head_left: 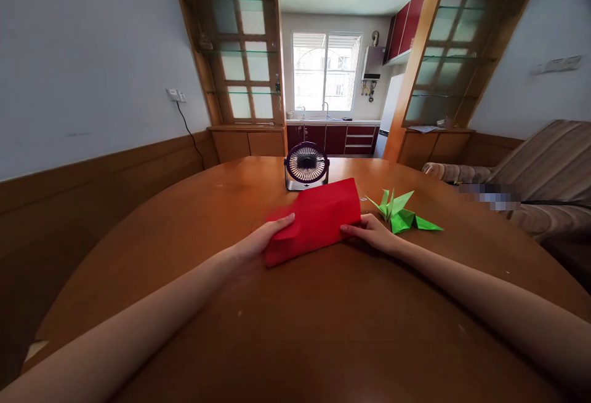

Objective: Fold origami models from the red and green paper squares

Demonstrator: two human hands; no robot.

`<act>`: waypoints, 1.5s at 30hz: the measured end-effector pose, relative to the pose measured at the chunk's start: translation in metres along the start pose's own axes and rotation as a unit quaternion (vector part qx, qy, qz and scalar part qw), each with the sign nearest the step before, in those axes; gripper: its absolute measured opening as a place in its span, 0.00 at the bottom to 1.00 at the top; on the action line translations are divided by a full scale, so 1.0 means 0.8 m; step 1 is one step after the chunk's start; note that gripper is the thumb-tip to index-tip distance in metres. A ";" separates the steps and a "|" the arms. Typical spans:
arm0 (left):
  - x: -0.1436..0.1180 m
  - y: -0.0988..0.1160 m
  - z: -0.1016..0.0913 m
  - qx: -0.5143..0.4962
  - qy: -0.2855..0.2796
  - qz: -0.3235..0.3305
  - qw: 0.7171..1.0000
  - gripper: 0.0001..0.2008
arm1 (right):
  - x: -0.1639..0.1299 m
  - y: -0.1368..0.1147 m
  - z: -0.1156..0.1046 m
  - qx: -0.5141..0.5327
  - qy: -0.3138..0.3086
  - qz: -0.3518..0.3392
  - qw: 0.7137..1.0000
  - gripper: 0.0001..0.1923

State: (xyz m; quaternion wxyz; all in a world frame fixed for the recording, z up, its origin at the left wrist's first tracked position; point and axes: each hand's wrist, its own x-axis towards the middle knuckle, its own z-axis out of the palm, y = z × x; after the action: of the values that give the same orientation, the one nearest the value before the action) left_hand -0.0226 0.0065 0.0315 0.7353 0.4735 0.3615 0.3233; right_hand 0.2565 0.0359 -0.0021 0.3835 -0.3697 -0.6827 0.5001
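red paper (318, 218): folded sheet lying flat on the wooden table (295, 329), long axis tilted, far right corner higher in frame. All places below are relative to it.
left hand (258, 242): at its near-left edge, thumb laid on top of the sheet, remaining fingers underneath or beside the edge; looks like a light pinch, though the fingers below are hidden so grip is hard to confirm.
right hand (376, 234): at its near-right corner, fingers partly curled, fingertips (346, 228) touching the edge; pressing or pinching, cannot tell which.
forearms: both bare, reaching in from the near side and converging on the sheet.
desk fan (306, 167): just behind its far edge, small, dark round grille facing the camera, silver base.
green origami crane (401, 213): just to the right, on the table, touching or nearly touching the right hand's back; apart from the sheet itself.
sofa (535, 175): well to the right, off the table.
kitchen window (325, 72): far behind, past the fan.
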 end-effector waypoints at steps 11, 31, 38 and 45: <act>0.002 -0.001 -0.006 -0.059 0.007 0.072 0.996 0.40 | 0.008 0.002 -0.003 0.053 0.082 -0.052 0.994 0.23; 0.037 -0.027 -0.046 0.448 0.218 0.282 0.820 0.39 | 0.011 0.025 -0.016 -0.324 0.101 -0.124 0.932 0.39; 0.029 -0.024 -0.044 0.609 0.214 0.237 0.726 0.30 | 0.012 0.028 -0.015 -0.374 0.066 -0.104 0.919 0.30; 0.030 -0.023 -0.041 0.694 0.245 0.182 0.652 0.26 | 0.007 0.017 -0.007 -0.439 -0.013 -0.093 0.894 0.25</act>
State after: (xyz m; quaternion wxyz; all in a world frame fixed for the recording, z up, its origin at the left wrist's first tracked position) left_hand -0.0353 0.0347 -0.0009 0.0031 0.8059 0.5536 0.2098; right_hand 0.2607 0.0464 -0.0128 0.2184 -0.4289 -0.8688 0.1164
